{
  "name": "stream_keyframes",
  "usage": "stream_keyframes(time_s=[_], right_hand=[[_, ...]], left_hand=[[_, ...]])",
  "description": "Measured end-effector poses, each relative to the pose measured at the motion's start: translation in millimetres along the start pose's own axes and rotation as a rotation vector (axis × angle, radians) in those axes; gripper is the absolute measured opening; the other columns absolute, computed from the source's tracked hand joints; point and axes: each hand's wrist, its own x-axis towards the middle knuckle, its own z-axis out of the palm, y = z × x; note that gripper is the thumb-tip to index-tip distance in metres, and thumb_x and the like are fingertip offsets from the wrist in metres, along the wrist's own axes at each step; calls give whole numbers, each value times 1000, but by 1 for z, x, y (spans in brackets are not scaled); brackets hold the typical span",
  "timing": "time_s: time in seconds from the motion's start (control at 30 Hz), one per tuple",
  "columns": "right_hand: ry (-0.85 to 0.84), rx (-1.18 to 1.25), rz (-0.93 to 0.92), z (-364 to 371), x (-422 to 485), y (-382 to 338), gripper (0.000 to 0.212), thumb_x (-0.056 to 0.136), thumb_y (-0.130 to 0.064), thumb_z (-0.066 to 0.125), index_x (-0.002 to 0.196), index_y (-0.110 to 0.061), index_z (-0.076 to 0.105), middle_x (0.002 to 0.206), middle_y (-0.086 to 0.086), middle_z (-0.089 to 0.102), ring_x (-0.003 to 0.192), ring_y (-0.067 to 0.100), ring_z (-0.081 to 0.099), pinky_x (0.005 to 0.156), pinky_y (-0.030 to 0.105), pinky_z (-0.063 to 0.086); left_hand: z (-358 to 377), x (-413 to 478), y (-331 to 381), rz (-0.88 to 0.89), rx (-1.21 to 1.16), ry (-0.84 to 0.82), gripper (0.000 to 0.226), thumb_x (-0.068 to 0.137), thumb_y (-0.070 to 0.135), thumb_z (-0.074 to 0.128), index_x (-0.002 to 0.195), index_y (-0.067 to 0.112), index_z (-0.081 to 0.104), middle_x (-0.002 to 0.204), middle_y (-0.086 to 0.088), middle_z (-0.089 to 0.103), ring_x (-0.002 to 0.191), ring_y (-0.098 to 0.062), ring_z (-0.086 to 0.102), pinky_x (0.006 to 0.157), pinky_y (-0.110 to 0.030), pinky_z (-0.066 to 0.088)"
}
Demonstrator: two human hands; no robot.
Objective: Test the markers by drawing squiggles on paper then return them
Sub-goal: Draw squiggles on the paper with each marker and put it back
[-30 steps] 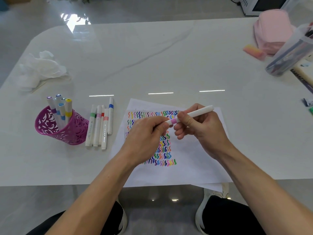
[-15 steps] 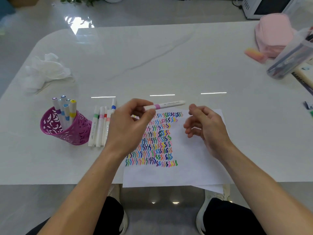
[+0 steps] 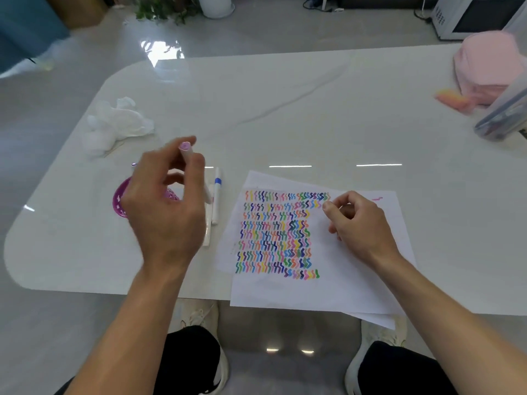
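Glossy white stone counter [image 3: 285,109] with rounded corners fills the view, above a pale tiled floor with a white microwave [image 3: 473,15] at the far right. No word or brand can be read anywhere: the lying markers' barrels are too blurred, and the white paper sheet [image 3: 342,280] at the near edge carries only rows of many-coloured squiggles [image 3: 276,235], plus one small pink squiggle [image 3: 377,199] near its far right corner. A second sheet shows underneath.

The left hand [image 3: 162,206] hangs above the left part of the counter, back towards the camera, its fingers [image 3: 182,178] and thumb pinching a white marker with a pink-purple cap end [image 3: 189,163]. That marker stands steeply, cap end up and far, barrel slanting down to the right. The hand covers most of a purple cut-out pen cup [image 3: 119,201], whose rim peeks out on the left. Just right of the hand a white marker with a blue band [image 3: 217,195] lies on the counter beside other white markers, mostly hidden.

The right hand [image 3: 359,226] rests on the paper at the right end of the top squiggle rows, fingers loosely curled, thumb near the forefinger, holding nothing visible.

A crumpled white tissue [image 3: 117,124] lies far left; a pink cloth bundle [image 3: 484,64], an orange-pink block [image 3: 453,99] and a clear plastic tub [image 3: 502,118] sit far right.
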Motion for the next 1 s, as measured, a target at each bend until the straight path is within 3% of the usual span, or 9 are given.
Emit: stream_keyframes(time_s=[0.17, 0.3, 0.4, 0.57, 0.73, 0.83, 1.0], right_hand=[[12, 5, -11, 2, 1, 0, 20, 98, -39, 67, 86, -24, 63, 66, -3, 73, 52, 2, 63, 61, 28, 47], [19, -4, -20, 2, 1, -1, 18, 99, -38, 66, 88, -23, 63, 67, -3, 73, 54, 2, 64, 62, 31, 51], [25, -13, -26, 3, 2, -2, 19, 99, -38, 66, 88, -24, 63, 66, -4, 73, 54, 3, 64, 62, 30, 50], [29, -22, -31, 4, 2, -1, 19, 99, -39, 65, 88, -23, 64, 65, -5, 73, 54, 4, 65, 61, 29, 49], [30, -25, -36, 4, 2, 0, 18, 99, -38, 66, 88, -23, 64, 65, -5, 73, 54, 5, 65, 60, 29, 50], [28, -21, -38, 4, 2, 0, 18, 99, -37, 66, 88, -23, 64, 65, -4, 73, 54, 6, 65, 60, 29, 50], [27, -27, -42, 4, 2, 0, 17, 99, -36, 66, 88, -25, 63, 65, -5, 73, 55, 6, 66, 60, 30, 52]], left_hand=[[-25, 14, -14, 24, 81, 132, 30, 105, 32, 55, 124, 15, 71, 105, 18, 53, 98, -17, 64, 79, -22, 53], [-34, 19, -22, -56, 116, 155, 32, 106, 34, 52, 127, 17, 70, 103, 20, 52, 99, -15, 64, 74, -19, 51], [-40, 20, -23, -71, 139, 162, 36, 107, 37, 47, 126, 17, 70, 104, 21, 51, 97, -14, 64, 72, -24, 53], [-43, 18, -32, -125, 207, 76, 35, 106, 36, 47, 131, 21, 67, 101, 18, 51, 94, -4, 60, 76, -18, 49], [-46, 16, -44, -231, 319, -49, 28, 99, 28, 59, 126, 25, 68, 107, -1, 65, 89, -1, 58, 82, -22, 53], [-47, 15, -50, -275, 368, -86, 22, 96, 31, 62, 115, 26, 71, 99, 1, 68, 77, 5, 56, 74, -9, 44], [-42, 13, -52, -302, 415, -123, 21, 94, 36, 67, 110, 23, 72, 98, 0, 71, 80, -15, 65, 80, -32, 53]])
